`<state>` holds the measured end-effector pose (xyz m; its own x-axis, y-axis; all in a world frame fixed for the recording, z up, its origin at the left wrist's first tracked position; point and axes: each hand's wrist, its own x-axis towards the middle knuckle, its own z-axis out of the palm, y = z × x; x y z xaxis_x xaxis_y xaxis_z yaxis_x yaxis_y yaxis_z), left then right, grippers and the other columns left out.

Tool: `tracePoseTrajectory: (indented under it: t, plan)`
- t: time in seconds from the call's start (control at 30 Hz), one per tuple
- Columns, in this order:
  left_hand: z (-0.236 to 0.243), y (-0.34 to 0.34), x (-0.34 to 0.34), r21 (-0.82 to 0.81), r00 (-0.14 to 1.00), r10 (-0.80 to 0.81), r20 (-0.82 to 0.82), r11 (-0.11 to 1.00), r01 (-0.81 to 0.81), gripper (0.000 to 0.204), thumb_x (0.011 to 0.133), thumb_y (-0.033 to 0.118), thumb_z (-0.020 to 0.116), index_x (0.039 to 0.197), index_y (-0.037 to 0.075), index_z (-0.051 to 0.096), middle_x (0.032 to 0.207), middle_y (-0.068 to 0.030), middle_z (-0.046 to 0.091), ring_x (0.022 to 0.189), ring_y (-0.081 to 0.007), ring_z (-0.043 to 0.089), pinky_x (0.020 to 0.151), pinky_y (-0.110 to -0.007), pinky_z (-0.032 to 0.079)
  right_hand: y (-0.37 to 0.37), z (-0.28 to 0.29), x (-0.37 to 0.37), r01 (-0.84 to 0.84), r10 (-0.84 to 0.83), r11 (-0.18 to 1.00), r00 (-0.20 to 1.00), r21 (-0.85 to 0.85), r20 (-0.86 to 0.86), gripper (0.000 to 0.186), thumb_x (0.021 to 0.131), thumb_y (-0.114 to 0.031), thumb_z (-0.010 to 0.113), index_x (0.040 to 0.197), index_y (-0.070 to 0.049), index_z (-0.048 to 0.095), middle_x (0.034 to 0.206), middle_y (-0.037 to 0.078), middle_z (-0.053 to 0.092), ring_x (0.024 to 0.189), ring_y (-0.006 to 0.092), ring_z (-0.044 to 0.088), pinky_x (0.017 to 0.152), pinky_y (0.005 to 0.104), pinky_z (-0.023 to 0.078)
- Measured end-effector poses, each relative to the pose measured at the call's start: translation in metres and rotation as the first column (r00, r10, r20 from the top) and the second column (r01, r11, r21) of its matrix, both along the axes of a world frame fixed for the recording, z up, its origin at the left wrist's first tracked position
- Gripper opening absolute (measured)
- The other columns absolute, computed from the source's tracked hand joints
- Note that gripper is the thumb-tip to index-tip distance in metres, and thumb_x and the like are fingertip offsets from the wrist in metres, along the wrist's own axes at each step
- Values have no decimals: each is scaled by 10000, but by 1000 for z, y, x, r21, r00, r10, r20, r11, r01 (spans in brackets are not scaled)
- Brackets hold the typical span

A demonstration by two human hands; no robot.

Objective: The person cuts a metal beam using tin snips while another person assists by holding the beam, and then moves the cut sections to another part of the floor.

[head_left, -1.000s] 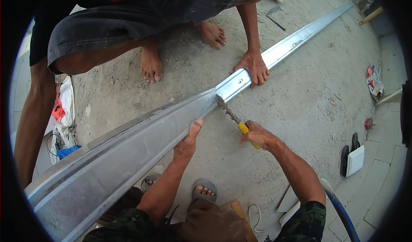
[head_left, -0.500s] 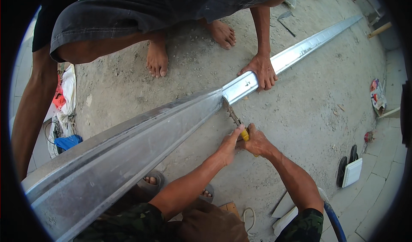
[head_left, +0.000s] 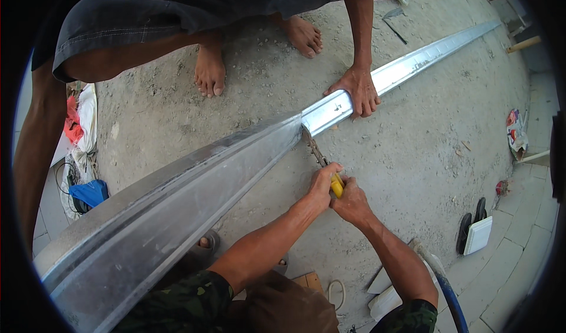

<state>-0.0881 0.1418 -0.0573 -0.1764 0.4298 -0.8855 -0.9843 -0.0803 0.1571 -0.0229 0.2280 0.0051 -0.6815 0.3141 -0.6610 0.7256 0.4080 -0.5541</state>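
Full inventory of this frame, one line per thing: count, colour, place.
metal channel: 1, silver, runs from lower left to upper right across the concrete floor
snips: 1, yellow grip, blades at the channel's near edge, mid frame
co-worker's hand: 1, pressing on the channel, upper middle
co-worker's bare feet: 2, on the floor, top middle
sandals: 1 pair, black, right edge
white tile: 1, beside the sandals
hose: 1, blue, lower right
rags and bags: heap, red, white, blue, left edge
left hand: 1, on the snips' grip
right hand: 1, closed on the yellow grip
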Motion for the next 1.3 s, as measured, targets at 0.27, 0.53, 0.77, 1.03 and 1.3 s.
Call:
tracePoseTrajectory:
  t: [0.27, 0.53, 0.77, 1.03, 1.3]
  plan:
    - [15, -10, 26, 211, 987, 98, -127, 975, -69, 546, 738, 478, 762, 1056, 95, 538, 979, -24, 538, 929, -146, 525, 884, -313, 415, 7, -12, -3, -162, 159, 987, 978, 12, 134, 390, 809, -176, 563, 1084, 90, 485, 961, 345, 608, 933, 482, 600, 813, 510, 481]
    - [-1, 4, 37, 94, 974, 109, -198, 991, -92, 317, 745, 251, 726, 976, 72, 604, 920, -33, 591, 865, -153, 575, 774, -317, 470, 9, -41, 2, -202, 201, 979, 975, 2, 91, 396, 808, -246, 574, 1086, 30, 518, 954, 302, 632, 934, 477, 601, 796, 511, 489]
    - [7, 5, 37, -29, 958, 81, -274, 995, -92, 320, 741, 285, 748, 889, 50, 590, 864, -37, 576, 780, -145, 554, 714, -293, 454, 17, -31, 5, -215, 215, 977, 972, -16, 95, 401, 798, -252, 586, 1064, 44, 536, 937, 301, 636, 920, 476, 603, 778, 525, 485]
    - [22, -65, 17, 125, 942, -218, -256, 959, 256, 943, 728, 654, 684, 1358, 23, 373, 1328, -167, 448, 1250, -258, 429, 1040, -446, 344, -13, -5, 7, 17, -11, 991, 999, -130, 52, 467, 769, -111, 573, 1191, 70, 487, 1039, 309, 608, 1010, 422, 593, 872, 459, 459]
    - [86, -117, -28, -175, 533, -70, -843, 973, -149, 1010, 718, 469, 773, 1454, 69, 209, 1446, -153, 313, 1364, -328, 273, 1070, -561, 245, -22, 12, 46, 115, -81, 956, 988, -270, 133, 589, 738, -64, 540, 1300, 65, 422, 1114, 329, 574, 1077, 434, 564, 925, 441, 438]
